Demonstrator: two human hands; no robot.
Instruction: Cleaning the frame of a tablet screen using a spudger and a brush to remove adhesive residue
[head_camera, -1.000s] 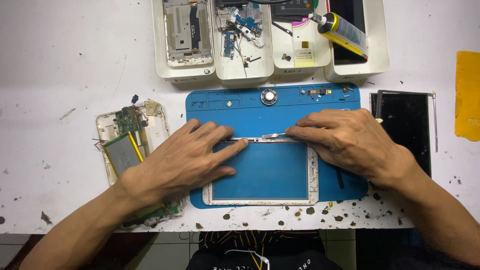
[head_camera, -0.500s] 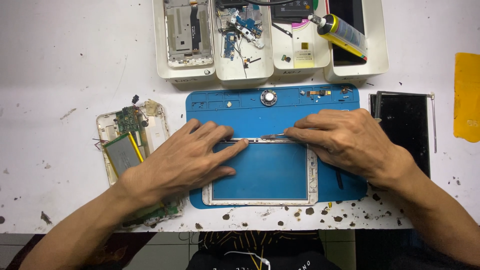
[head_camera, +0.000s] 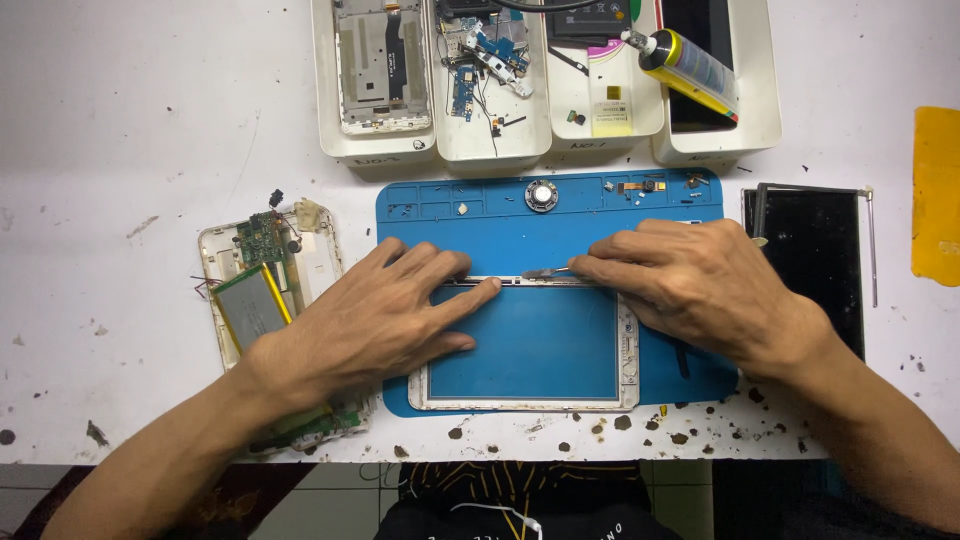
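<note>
Both hands work a thin white rectangular frame (head_camera: 628, 345) on a blue rubbery mat (head_camera: 500, 225). Left hand (head_camera: 375, 320) presses it flat, fingers spread; right hand (head_camera: 690, 285) pinches a slim metal tool (head_camera: 548, 272) against its top edge.

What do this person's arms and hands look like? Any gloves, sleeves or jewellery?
Both are bare. The left hand and right hand wear no gloves, rings or watch, and the forearms show no sleeves as far as the picture's edge. The fingernails are short. No cables, straps or markings show on either arm.
</note>
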